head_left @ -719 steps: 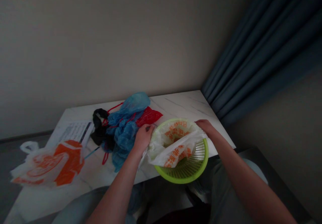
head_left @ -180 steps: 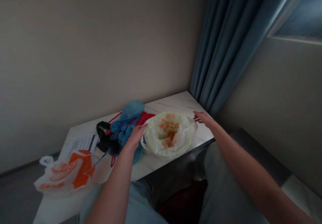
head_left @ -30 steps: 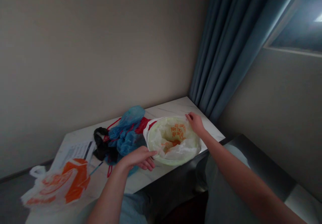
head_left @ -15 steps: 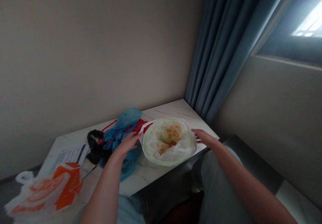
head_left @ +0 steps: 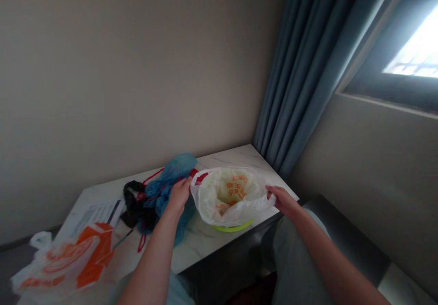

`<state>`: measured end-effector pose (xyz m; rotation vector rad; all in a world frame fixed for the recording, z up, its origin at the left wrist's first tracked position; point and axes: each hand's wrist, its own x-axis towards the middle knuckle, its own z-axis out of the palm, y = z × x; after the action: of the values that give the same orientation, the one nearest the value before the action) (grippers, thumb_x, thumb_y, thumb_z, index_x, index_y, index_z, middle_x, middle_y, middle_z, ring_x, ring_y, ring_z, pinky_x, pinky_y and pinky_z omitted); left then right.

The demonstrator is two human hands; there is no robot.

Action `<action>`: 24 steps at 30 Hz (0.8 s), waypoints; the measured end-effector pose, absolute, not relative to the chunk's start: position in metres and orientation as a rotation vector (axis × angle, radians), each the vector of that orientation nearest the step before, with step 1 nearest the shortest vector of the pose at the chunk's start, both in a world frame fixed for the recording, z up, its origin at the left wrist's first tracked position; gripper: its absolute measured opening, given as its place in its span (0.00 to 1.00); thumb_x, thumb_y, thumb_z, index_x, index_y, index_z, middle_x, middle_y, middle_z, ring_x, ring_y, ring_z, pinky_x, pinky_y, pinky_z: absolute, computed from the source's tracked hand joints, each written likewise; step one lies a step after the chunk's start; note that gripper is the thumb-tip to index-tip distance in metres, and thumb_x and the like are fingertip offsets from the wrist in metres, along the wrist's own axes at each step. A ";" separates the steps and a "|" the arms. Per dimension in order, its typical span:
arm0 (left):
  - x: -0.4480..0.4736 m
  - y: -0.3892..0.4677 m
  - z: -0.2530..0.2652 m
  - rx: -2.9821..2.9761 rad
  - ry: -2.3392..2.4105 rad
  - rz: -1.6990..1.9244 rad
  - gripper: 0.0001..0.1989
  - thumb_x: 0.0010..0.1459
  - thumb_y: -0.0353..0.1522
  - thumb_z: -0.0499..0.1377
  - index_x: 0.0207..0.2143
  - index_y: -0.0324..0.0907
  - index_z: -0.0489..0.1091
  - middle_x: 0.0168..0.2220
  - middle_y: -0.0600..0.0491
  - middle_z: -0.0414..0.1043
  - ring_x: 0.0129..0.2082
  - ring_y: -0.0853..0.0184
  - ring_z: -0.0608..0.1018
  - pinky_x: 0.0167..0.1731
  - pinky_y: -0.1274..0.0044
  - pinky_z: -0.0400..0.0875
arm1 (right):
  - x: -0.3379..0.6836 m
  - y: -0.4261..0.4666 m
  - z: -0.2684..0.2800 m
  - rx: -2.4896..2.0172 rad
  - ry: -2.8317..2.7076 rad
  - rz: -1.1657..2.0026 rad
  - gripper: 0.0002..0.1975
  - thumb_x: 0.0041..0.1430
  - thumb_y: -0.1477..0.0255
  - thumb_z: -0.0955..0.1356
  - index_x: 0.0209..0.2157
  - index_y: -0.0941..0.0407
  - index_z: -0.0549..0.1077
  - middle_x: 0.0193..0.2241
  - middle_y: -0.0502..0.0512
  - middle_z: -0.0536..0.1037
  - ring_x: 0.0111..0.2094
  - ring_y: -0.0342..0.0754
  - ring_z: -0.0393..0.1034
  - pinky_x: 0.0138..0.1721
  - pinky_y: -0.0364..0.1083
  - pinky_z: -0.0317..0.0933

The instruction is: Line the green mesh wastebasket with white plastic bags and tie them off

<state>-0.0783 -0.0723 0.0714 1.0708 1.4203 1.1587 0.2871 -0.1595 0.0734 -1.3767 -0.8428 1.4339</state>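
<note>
A white plastic bag point(head_left: 253, 207) with orange lettering is spread wide over a yellow-green bin point(head_left: 234, 228), of which only a strip of rim shows at the front. My left hand point(head_left: 180, 191) is closed on the bag's left edge, beside a red patch on it. On the opposite side, my right hand point(head_left: 281, 199) pinches the bag's right edge. The bag's mouth faces up, and its sides sag inward. Most of the bin is hidden under the plastic.
Left of the bag lie crumpled blue plastic bags point(head_left: 160, 187) with red strings and a black bag point(head_left: 132, 202). A white-and-orange bag point(head_left: 68, 259) and a printed sheet point(head_left: 91, 216) are farther left on the marble-look table point(head_left: 232, 155). A blue curtain point(head_left: 290, 90) hangs behind.
Both hands have gone from open beside the bin to gripping the bag's edges. The bag's edge has come up off the rim, baring the yellow-green front.
</note>
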 end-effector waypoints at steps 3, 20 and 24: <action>-0.073 -0.077 0.078 1.004 1.361 1.236 0.29 0.45 0.57 0.61 0.31 0.38 0.76 0.34 0.44 0.80 0.36 0.57 0.79 0.36 0.72 0.72 | 0.285 -0.157 0.080 -1.198 -0.889 1.394 0.16 0.50 0.56 0.72 0.24 0.54 0.71 0.24 0.52 0.74 0.28 0.47 0.69 0.35 0.46 0.66; -0.066 -0.088 0.076 1.586 1.350 0.804 0.17 0.52 0.45 0.59 0.25 0.42 0.78 0.38 0.45 0.81 0.32 0.59 0.77 0.31 0.75 0.65 | 0.257 -0.110 0.104 -0.964 -0.621 0.859 0.12 0.56 0.61 0.68 0.40 0.51 0.71 0.38 0.51 0.78 0.42 0.49 0.74 0.44 0.47 0.68; -0.073 -0.091 0.076 1.491 1.448 0.852 0.20 0.57 0.45 0.54 0.37 0.41 0.79 0.24 0.48 0.78 0.28 0.58 0.76 0.31 0.74 0.64 | 0.257 -0.099 0.099 -0.943 -0.448 0.717 0.11 0.54 0.62 0.69 0.37 0.51 0.68 0.31 0.47 0.74 0.33 0.44 0.72 0.38 0.44 0.67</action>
<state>-0.0728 -0.0910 0.0760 1.4909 1.4478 0.8520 0.2570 -0.0995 0.0992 -0.9430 -0.4478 0.7165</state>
